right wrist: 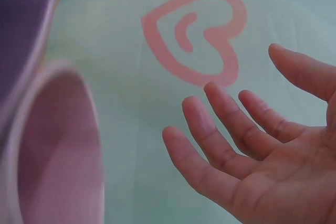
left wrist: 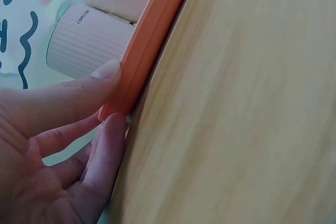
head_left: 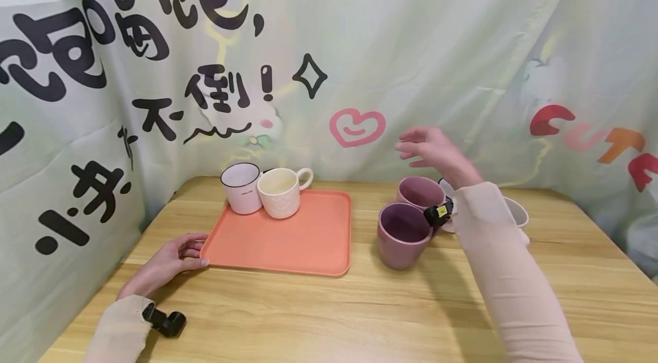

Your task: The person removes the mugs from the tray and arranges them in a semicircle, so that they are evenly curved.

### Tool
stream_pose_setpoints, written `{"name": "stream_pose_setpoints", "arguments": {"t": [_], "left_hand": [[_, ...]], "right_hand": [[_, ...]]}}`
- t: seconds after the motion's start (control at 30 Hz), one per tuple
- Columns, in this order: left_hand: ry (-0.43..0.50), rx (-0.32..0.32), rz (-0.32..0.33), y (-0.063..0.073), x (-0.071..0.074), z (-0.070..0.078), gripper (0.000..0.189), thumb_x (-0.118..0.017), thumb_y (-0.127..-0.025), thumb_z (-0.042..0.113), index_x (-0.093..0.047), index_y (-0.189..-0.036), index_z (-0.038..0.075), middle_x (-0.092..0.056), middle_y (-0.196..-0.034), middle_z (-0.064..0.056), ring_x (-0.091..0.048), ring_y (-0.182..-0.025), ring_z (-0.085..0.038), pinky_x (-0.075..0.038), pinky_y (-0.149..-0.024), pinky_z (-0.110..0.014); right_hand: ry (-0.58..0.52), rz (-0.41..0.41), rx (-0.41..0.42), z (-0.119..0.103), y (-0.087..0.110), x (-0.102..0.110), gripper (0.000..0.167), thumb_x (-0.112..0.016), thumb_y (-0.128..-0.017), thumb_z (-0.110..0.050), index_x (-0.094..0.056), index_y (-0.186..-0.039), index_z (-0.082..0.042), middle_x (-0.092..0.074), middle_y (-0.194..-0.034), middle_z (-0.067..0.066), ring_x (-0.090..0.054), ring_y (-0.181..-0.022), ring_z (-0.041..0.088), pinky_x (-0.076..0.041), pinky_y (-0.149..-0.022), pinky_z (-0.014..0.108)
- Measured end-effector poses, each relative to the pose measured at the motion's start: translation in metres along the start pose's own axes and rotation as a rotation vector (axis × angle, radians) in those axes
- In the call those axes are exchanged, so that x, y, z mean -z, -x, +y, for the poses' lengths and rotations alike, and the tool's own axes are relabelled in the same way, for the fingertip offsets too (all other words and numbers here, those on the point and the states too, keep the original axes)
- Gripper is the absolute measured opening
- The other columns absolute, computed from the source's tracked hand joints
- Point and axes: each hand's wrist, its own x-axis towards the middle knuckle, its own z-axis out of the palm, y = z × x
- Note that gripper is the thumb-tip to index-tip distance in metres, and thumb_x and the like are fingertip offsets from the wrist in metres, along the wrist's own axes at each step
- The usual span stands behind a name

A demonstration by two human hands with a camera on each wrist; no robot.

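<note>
My left hand (head_left: pixel 172 260) pinches the near left corner of an orange tray (head_left: pixel 288 243), thumb on the rim and fingers underneath, as the left wrist view shows. At the tray's back left stand a white ribbed mug (head_left: pixel 244 194) with a dark rim and a cream mug (head_left: pixel 281 200) with its handle to the right. My right hand (head_left: pixel 434 152) hangs in the air with fingers spread and nothing in them. Below it are two purple cups, the front one (head_left: pixel 402 251) overlapping the rear one (head_left: pixel 418 190) in the head view.
Partly hidden behind my right forearm, a white cup (head_left: pixel 516 212) stands on the wooden table (head_left: pixel 288 317), with more white ware beside the purple cups. A printed curtain (head_left: pixel 411 37) with a pink heart hangs right behind the table.
</note>
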Motion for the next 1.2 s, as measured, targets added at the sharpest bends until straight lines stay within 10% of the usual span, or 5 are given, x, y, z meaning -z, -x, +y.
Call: {"name": "stream_pose_setpoints", "arguments": {"t": [1.2], "left_hand": [[0.007,-0.01,-0.003,0.001,0.0,0.0,0.067,-0.079,-0.088,0.007,-0.044,-0.139,-0.018,-0.063,-0.114,-0.019,-0.06,-0.098,-0.024,-0.051,-0.078,-0.025]], "right_hand": [[-0.174,-0.074,-0.044,-0.022,-0.042,-0.096,0.047,-0.062,-0.101,-0.013,-0.048,-0.141,0.007,-0.057,-0.133,0.021,-0.058,-0.117,0.038,-0.045,-0.103,0.052]]}}
